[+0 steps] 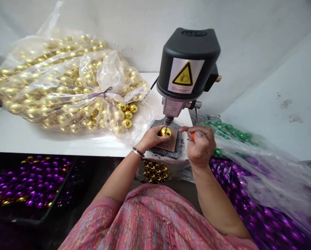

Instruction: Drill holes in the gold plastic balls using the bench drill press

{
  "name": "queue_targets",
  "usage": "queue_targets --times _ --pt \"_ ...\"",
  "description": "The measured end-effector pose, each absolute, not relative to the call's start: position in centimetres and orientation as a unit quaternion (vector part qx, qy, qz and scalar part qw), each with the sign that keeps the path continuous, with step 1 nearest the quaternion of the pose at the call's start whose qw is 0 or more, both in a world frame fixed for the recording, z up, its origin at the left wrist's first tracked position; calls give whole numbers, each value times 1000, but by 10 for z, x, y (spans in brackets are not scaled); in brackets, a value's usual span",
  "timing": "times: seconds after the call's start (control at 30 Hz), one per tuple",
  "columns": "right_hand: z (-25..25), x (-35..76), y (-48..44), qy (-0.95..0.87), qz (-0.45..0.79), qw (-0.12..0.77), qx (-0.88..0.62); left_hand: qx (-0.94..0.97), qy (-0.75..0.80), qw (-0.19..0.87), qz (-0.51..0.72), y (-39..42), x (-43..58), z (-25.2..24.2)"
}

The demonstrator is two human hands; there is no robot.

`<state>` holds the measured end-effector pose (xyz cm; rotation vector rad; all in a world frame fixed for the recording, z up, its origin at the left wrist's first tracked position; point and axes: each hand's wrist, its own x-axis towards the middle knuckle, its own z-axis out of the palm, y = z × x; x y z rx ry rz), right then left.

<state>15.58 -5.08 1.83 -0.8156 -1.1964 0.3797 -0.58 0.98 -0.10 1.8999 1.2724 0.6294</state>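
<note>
My left hand (154,136) pinches a shiny gold ball (166,132) between thumb and fingers. It keeps the ball on a brown board (170,141) over a dark base plate (181,139), directly beneath the chuck (168,119) of a black drill press (190,62). The thin bit comes down to the ball's top; whether it has gone in, I cannot tell. Closed around the orange handle (192,136) of the drill press lever is my right hand (201,144), its index finger pointing left. A metal rod runs from the machine's side down toward this hand.
A tied clear bag of gold balls (53,86) covers the left of the white table (114,147). Below the front edge sits a heap of gold pieces (156,172). Purple balls fill a dark bin (27,184). Bagged green (230,132) and purple balls (238,194) lie right.
</note>
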Motion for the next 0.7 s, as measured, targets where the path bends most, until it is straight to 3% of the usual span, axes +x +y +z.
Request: queue_targets --times 0.17,0.43,0.7 --pt "28 156 -54 -547 179 725 -378 742 500 374 245 10 -5 -3" --pt "127 154 -49 -436 262 750 -423 741 481 384 268 -5 -18 -1" --pt "130 152 -48 -407 263 760 -434 749 416 482 183 -25 -62 14"
